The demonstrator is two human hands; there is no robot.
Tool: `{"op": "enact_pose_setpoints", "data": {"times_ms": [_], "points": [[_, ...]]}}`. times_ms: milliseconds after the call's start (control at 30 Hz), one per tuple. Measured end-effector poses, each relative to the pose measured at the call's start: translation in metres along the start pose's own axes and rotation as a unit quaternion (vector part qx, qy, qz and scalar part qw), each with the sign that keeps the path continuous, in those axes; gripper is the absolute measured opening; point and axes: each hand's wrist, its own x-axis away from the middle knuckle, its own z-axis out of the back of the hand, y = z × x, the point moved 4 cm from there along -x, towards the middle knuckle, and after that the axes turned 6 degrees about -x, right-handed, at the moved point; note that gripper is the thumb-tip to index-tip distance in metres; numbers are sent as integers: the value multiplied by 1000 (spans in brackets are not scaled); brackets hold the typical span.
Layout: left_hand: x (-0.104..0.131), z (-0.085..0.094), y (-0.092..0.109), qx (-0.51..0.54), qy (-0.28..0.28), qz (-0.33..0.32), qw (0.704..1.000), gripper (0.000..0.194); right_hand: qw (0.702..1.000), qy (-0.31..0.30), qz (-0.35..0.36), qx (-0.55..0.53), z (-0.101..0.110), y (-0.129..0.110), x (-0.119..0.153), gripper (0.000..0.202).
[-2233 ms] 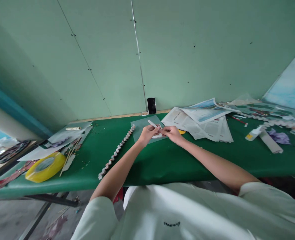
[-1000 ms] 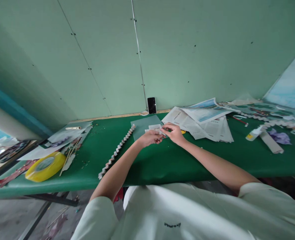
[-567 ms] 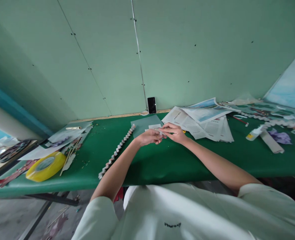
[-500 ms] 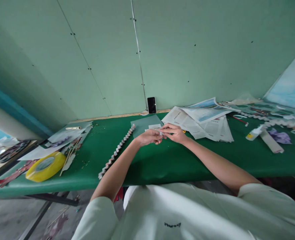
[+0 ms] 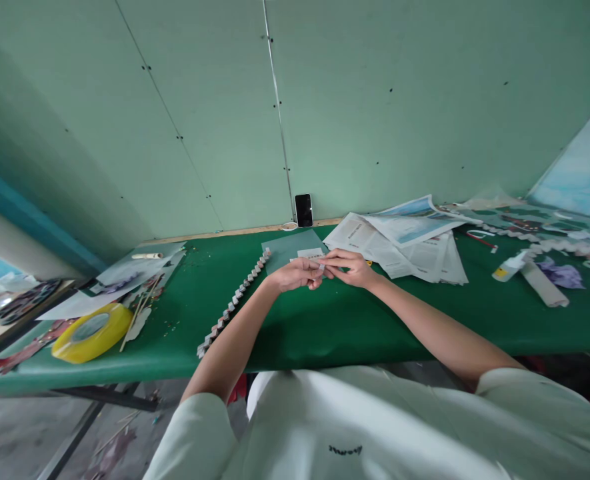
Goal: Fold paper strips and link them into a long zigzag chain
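Paper piece (image 5: 321, 267) | left hand (image 5: 297, 275), right hand (image 5: 351, 269): pinching | shirt lettering (image 5: 345, 450): unreadable

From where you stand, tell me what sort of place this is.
Probably a small craft workshop, judging by the long green-covered table along a wall; on it lie a roll of yellow tape and a zigzag chain of small pieces.

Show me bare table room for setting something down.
Bare tabletop shows between the thin sticks and zigzag chain, bar small specks, and between the printed sheets and right forearm. It's crowded where the left hand and right hand meet and by the white bottle and purple crumple.
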Motion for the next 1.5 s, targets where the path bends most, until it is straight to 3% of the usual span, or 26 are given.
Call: {"op": "enact_pose_setpoints", "data": {"times_ms": [200, 400, 667, 1067, 1167, 1333, 1500], "points": [[0, -1, 1, -3, -12, 15, 1000, 43, 997, 13, 28, 64, 1, -2, 2, 32], [0, 0, 0, 13, -24, 15, 1000, 42, 984, -59, 70, 151, 3, -6, 2, 36], [1, 4, -4, 54, -31, 18, 998, 45, 984, -54, 113, 127, 1, -7, 4, 39], [-1, 4, -4, 54, 8, 19, 998, 43, 997, -41, 58, 23, -2, -14, -2, 37], [-4, 5, -7, 39, 25, 11, 999, 42, 999, -1, 32, -10, -3, -14, -4, 34], [-8, 5, -7, 5, 72, -4, 997, 42, 992, 99, -68, -43, 0, -5, -8, 30], [-7, 4, -2, -27, 84, -23, 996, 45, 975, 105, -169, -98, 2, 6, -9, 30]]}}
